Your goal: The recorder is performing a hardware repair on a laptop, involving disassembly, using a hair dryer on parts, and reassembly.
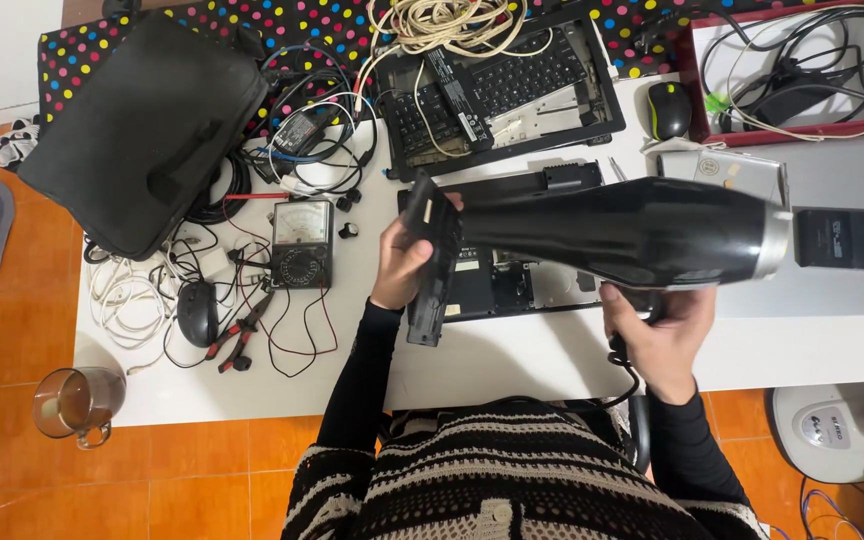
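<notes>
**Hair dryer aimed at a laptop battery over the workbench**

The right hand grips the handle of a black hair dryer, fingers wrapped tight around it, and holds the dryer level above the white table, its narrow end pointing left. The left hand is closed around a long black battery pack, holding it upright on end just at the dryer's nozzle. Beneath both lies an opened laptop base. To the left sit a multimeter, red-handled pliers, a black mouse and a black bag. A keyboard frame lies farther back.
</notes>
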